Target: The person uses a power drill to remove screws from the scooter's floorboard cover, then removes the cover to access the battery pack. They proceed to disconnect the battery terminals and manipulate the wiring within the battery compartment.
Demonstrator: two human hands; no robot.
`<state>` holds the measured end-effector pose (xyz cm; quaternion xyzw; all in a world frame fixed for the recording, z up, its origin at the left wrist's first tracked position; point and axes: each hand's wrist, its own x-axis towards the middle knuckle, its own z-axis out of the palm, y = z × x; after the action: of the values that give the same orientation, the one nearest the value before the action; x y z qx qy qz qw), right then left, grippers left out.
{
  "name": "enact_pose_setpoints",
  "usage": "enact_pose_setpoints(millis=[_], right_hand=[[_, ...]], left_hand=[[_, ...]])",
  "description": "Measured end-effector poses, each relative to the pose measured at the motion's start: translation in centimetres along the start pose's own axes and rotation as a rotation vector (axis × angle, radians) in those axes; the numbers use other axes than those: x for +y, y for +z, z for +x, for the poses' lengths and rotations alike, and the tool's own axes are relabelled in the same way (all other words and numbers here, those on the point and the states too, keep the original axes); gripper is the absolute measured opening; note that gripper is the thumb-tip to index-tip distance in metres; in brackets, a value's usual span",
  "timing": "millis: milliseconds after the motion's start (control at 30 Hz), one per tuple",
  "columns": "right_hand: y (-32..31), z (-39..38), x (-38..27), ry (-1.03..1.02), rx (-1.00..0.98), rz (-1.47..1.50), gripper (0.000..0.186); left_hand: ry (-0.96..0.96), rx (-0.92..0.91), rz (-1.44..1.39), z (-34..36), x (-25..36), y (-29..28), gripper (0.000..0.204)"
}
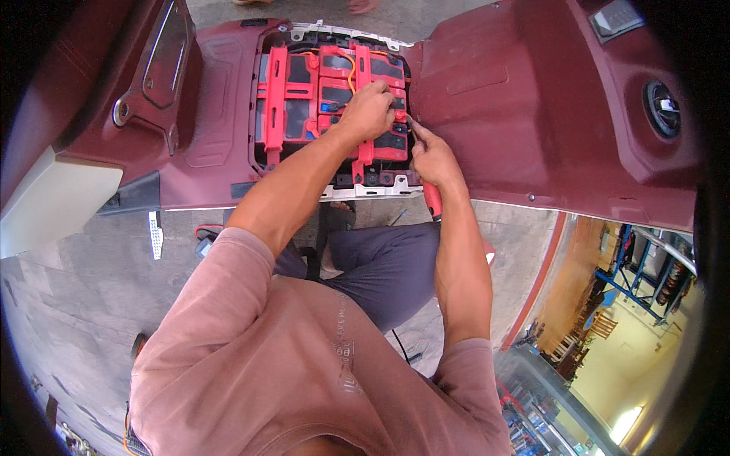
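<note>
Red-framed batteries (391,148) with dark tops sit packed in a recessed bay of a maroon vehicle floor. My left hand (370,112) lies over the right-hand batteries, fingers bent down onto a terminal area; what its fingertips hold, if anything, is hidden. At the bay's right edge, my right hand (435,156) is closed around a red-handled hand tool (432,199). The handle sticks out below my palm, and the working end is by the batteries near my left fingers; its exact kind is unclear. An orange cable (352,74) curves over the batteries above my left hand.
Red straps (275,99) cross the batteries. White metal brackets (369,188) line the bay's near edge. Maroon floor panels (502,114) rise on both sides. A perforated metal strip (156,235) lies on the concrete at left. Another person's hand (363,6) shows at the top edge.
</note>
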<state>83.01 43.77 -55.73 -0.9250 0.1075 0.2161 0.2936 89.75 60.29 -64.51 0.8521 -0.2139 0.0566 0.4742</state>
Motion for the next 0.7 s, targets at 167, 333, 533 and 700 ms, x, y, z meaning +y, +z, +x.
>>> enact_pose_setpoints(millis=[167, 333, 533, 700], right_hand=[[0.3, -0.2, -0.8, 0.031, -0.040, -0.061, 0.050], [-0.1, -0.3, -2.0, 0.044, -0.049, -0.136, 0.050], [0.6, -0.1, -1.8, -0.024, -0.001, -0.275, 0.052], [0.6, -0.1, -3.5, 0.004, -0.091, 0.012, 0.049]], left_hand=[[0.054, -0.072, 0.095, -0.3, -0.1, 0.1, 0.019], [0.043, -0.091, 0.140, -0.2, -0.1, 0.3, 0.019], [-0.004, -0.020, 0.038, -0.2, -0.1, 0.4, 0.030], [-0.191, 0.341, -0.299, -0.2, -0.7, 0.5, 0.031]])
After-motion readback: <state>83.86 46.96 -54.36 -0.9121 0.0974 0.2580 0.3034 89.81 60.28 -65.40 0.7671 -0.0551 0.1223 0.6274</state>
